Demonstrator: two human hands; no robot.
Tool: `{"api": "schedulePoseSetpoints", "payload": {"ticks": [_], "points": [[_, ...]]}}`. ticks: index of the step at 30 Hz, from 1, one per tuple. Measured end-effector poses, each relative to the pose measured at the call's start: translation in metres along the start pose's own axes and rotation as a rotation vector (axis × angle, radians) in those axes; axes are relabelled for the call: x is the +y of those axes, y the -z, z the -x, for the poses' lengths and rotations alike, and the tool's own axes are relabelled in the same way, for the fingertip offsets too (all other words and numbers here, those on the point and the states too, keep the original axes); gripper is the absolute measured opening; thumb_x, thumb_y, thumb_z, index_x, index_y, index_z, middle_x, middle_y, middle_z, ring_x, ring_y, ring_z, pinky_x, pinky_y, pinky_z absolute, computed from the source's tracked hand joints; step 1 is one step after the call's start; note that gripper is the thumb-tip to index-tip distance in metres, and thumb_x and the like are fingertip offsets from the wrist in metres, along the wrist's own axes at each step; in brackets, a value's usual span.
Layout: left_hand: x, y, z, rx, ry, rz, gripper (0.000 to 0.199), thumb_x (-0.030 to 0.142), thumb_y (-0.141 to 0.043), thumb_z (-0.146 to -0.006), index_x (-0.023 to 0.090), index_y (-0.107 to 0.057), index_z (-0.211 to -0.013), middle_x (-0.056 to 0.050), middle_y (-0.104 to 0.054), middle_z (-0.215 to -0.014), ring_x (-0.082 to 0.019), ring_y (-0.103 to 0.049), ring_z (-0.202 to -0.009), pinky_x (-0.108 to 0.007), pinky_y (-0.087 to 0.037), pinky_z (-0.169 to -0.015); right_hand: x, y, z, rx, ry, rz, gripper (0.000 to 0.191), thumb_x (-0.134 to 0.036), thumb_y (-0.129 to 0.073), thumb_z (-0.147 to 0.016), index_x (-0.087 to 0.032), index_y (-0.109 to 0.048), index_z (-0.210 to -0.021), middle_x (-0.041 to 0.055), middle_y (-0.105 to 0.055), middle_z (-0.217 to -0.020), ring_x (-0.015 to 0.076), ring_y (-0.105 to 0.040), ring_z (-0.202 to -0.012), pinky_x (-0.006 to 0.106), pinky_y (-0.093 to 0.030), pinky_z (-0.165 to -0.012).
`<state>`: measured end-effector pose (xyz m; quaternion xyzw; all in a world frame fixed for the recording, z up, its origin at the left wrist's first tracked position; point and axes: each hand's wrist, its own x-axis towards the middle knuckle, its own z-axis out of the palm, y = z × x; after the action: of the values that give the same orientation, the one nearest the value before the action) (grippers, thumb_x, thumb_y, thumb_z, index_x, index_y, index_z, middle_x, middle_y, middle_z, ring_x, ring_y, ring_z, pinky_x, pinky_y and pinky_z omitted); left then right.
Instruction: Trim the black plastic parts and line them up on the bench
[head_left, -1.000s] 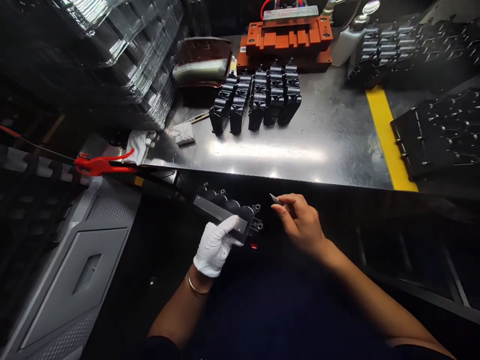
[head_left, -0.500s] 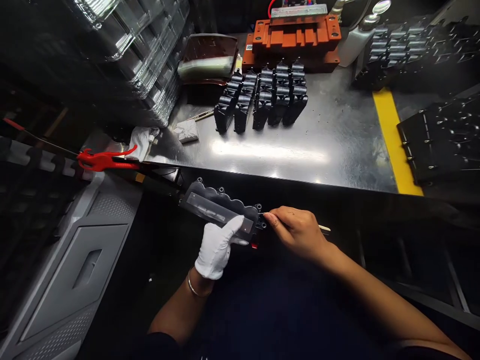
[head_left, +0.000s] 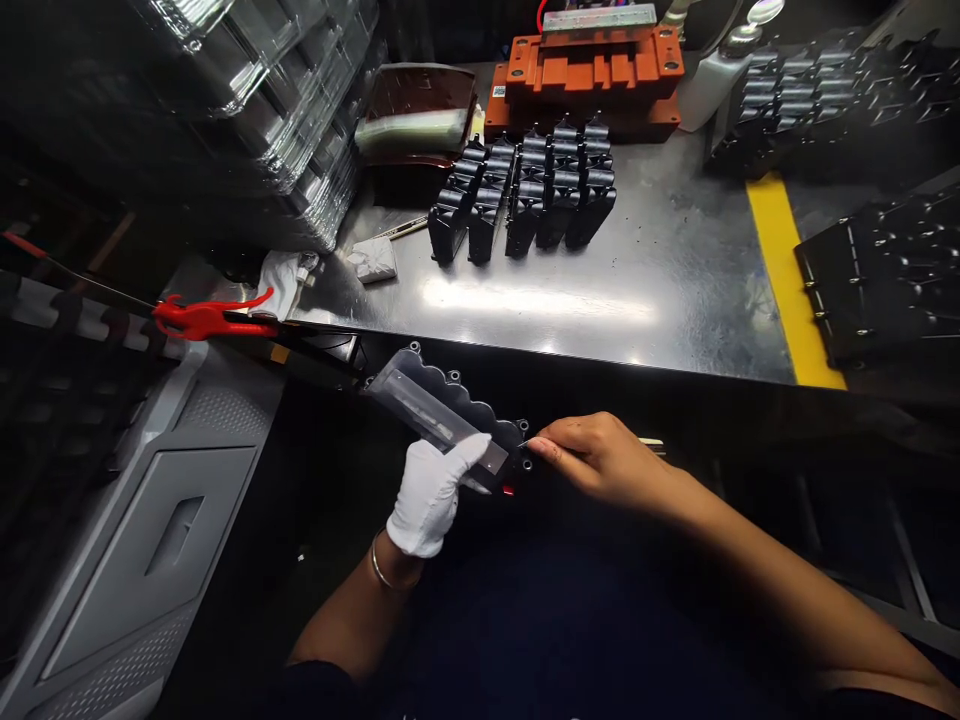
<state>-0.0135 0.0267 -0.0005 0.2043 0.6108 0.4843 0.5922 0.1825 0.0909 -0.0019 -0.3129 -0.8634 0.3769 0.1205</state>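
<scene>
My left hand (head_left: pixel 429 495), in a white glove, grips a black plastic housing (head_left: pixel 442 405) just in front of the bench edge, thumb laid along its flat face. The housing has a scalloped upper edge with small ringed lugs and slants down to the right. My bare right hand (head_left: pixel 600 455) pinches a thin tool with a pale handle (head_left: pixel 652 445); the handle's end sticks out behind the hand. The tool's fine tip is at the housing's right end, close to the lugs; whether it touches cannot be made out. A small red spot (head_left: pixel 508 490) shows below that end.
Several black ribbed parts (head_left: pixel 531 190) stand in a row on the metal bench (head_left: pixel 675 270), before an orange fixture (head_left: pixel 592 75). Clear trays (head_left: pixel 300 110) are stacked at left, above a red air gun (head_left: pixel 210 318). More black parts (head_left: pixel 892 270) lie beyond a yellow strip (head_left: pixel 787 275).
The housing has turned to slope more steeply down to the right. My right hand, with the tool, has shifted slightly along with its right end. The bench things stay put.
</scene>
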Motion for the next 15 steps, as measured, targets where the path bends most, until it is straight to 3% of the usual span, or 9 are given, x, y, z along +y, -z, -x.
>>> {"api": "schedulePoseSetpoints", "payload": {"ticks": [2, 4, 8, 15], "points": [[0.002, 0.003, -0.002, -0.088, 0.061, -0.019, 0.026, 0.03, -0.078, -0.067, 0.009, -0.072, -0.083, -0.003, -0.071, -0.074, -0.016, -0.065, -0.063, -0.021, -0.053, -0.049, 0.001, 0.017, -0.001, -0.232, 0.128, 0.032, 0.035, -0.032, -0.047, -0.097, -0.017, -0.066, -0.072, 0.0006, -0.063, -0.063, 0.0097, -0.056, -0.054, 0.023, -0.037, -0.053], [0.002, 0.006, -0.005, -0.2, 0.131, -0.001, 0.033, 0.031, -0.076, -0.07, 0.011, -0.071, -0.096, -0.005, -0.072, -0.081, -0.017, -0.066, -0.063, -0.021, -0.049, -0.044, 0.002, 0.03, -0.002, -0.316, 0.23, 0.106, 0.036, -0.032, -0.048, -0.096, -0.017, -0.064, -0.067, 0.0001, -0.06, -0.059, 0.0094, -0.051, -0.051, 0.024, -0.033, -0.051], [-0.003, 0.009, -0.014, -0.357, 0.212, 0.071, 0.036, 0.03, -0.072, -0.075, 0.012, -0.068, -0.106, -0.009, -0.072, -0.091, -0.019, -0.067, -0.069, -0.019, -0.045, -0.043, 0.003, 0.036, -0.005, -0.156, 0.324, 0.241, 0.038, -0.033, -0.044, -0.097, -0.016, -0.062, -0.068, 0.0011, -0.055, -0.058, 0.01, -0.047, -0.051, 0.025, -0.03, -0.05], [-0.013, 0.008, -0.019, -0.361, 0.261, 0.08, 0.038, 0.029, -0.071, -0.076, 0.011, -0.066, -0.11, -0.008, -0.071, -0.084, -0.017, -0.066, -0.065, -0.018, -0.044, -0.041, 0.009, 0.028, -0.004, -0.095, 0.308, 0.247, 0.038, -0.033, -0.043, -0.098, -0.015, -0.062, -0.07, 0.0016, -0.056, -0.059, 0.0093, -0.048, -0.051, 0.024, -0.03, -0.05]]}}
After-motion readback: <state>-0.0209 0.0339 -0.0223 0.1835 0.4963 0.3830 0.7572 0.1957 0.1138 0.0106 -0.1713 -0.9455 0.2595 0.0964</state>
